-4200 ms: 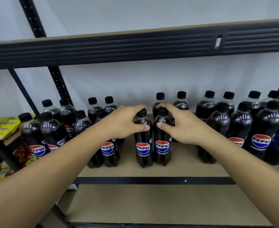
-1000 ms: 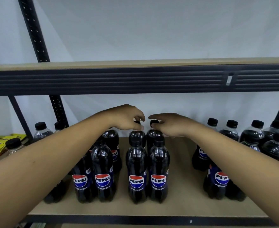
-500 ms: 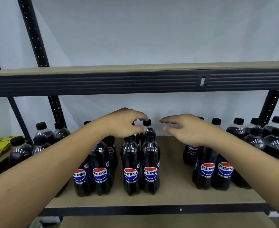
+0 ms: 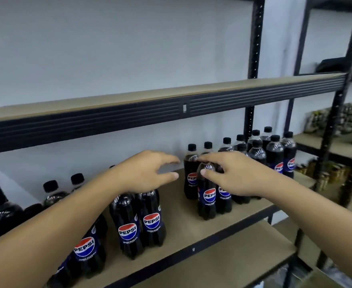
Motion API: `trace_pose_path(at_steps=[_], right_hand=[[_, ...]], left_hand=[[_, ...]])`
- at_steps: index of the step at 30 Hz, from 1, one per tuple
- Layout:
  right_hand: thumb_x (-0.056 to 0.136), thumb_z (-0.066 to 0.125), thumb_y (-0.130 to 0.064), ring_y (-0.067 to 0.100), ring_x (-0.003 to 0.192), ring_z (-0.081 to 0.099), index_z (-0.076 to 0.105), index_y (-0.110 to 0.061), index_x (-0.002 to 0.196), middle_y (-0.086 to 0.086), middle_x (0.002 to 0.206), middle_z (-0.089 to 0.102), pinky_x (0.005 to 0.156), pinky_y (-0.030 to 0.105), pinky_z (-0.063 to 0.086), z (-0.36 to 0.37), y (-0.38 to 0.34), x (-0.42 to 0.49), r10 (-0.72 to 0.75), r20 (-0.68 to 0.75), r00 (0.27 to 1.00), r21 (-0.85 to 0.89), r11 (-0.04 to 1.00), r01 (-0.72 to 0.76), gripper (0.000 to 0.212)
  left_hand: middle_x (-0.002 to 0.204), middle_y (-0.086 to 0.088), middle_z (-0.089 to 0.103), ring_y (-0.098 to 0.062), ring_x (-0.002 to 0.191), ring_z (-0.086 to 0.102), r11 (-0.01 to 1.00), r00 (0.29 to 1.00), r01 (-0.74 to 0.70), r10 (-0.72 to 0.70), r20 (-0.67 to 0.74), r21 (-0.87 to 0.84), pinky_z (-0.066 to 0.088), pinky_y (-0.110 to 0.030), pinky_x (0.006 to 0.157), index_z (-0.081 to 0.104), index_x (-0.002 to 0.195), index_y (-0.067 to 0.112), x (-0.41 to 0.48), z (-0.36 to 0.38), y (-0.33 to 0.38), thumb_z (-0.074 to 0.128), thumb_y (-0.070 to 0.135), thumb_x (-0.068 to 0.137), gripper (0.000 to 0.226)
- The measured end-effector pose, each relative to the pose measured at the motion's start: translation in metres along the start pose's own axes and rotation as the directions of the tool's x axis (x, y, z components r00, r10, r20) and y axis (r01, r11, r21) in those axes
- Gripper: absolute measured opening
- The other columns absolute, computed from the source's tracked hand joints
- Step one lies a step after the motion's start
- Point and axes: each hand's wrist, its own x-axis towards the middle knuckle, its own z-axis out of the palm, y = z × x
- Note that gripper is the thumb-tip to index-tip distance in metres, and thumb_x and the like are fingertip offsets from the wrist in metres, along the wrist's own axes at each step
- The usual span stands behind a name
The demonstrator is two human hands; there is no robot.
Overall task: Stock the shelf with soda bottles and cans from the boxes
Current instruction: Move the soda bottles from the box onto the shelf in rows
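While I face the shelf (image 4: 181, 206), left hand (image 4: 148, 173): fingers spread, above a pair of bottles (image 4: 127, 223).
Right hand (image 4: 233, 173): curled round one bottle (image 4: 207, 196) at its top.

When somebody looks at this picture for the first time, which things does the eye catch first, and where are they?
First, two bare arms reaching in: the left hand is open above a pair of Pepsi bottles mid-shelf, and the right hand closes over the top of the front bottle in the group further right. Then the clusters of dark bottles along the tan shelf, below the upper shelf board.
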Motion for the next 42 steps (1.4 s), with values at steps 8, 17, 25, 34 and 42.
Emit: trace_pose_path(at_steps=[8,17,25,34,42], right_hand=[[0.102,0.051,-0.045,0.015,0.133,0.052,0.044,-0.027,0.152,-0.006,0.148,0.054,0.107,0.025,0.037,-0.010,0.039,-0.016,0.185,-0.043,0.982,-0.077,0.979,-0.188,0.054],[0.100,0.056,-0.048,0.024,0.135,0.051,0.026,-0.022,0.160,0.006,0.151,0.050,0.105,0.033,0.042,-0.008,0.091,0.024,0.197,-0.003,0.980,-0.074,0.978,-0.196,0.072],[0.101,0.053,-0.046,0.023,0.119,0.059,0.030,-0.025,0.157,0.007,0.136,0.063,0.091,0.028,0.046,0.015,0.140,0.087,0.074,0.179,0.981,-0.013,0.997,-0.073,0.064],[0.101,0.055,-0.041,0.001,0.070,0.055,0.051,-0.023,0.139,-0.008,0.079,0.062,0.060,0.019,0.039,0.025,0.160,0.099,-0.119,0.101,0.988,0.075,0.991,0.112,0.042],[0.100,0.057,-0.040,0.009,0.073,0.060,0.058,-0.021,0.128,-0.011,0.077,0.060,0.066,0.030,0.046,0.033,0.148,0.099,-0.222,0.082,0.972,0.126,0.969,0.211,0.034]], left_hand=[[0.146,0.007,0.057,-0.016,0.131,0.052,0.997,0.997,-0.079,0.078,-0.026,-0.027,0.045,-0.037,0.107,0.048,0.148,0.033,0.053,0.015,0.030,0.055,0.053,0.099,0.053],[0.125,-0.001,0.065,-0.023,0.108,0.060,0.998,0.999,0.043,-0.045,-0.019,-0.054,0.052,-0.036,0.089,0.052,0.141,0.028,0.117,0.038,0.040,0.063,0.050,0.095,0.053],[0.110,0.008,0.065,-0.017,0.100,0.062,0.967,0.980,0.198,-0.197,0.022,-0.161,0.050,-0.032,0.079,0.063,0.129,0.038,0.141,0.062,0.045,0.068,0.049,0.092,0.039],[0.114,0.004,0.068,-0.017,0.103,0.062,0.902,0.938,0.338,-0.345,0.020,-0.270,0.050,-0.031,0.089,0.066,0.123,0.032,0.135,0.070,0.059,0.066,0.038,0.097,0.026],[0.121,0.008,0.066,-0.012,0.106,0.061,0.868,0.900,0.432,-0.433,0.051,-0.245,0.044,-0.028,0.089,0.063,0.128,0.036,0.111,0.062,0.061,0.066,0.043,0.097,0.032]])
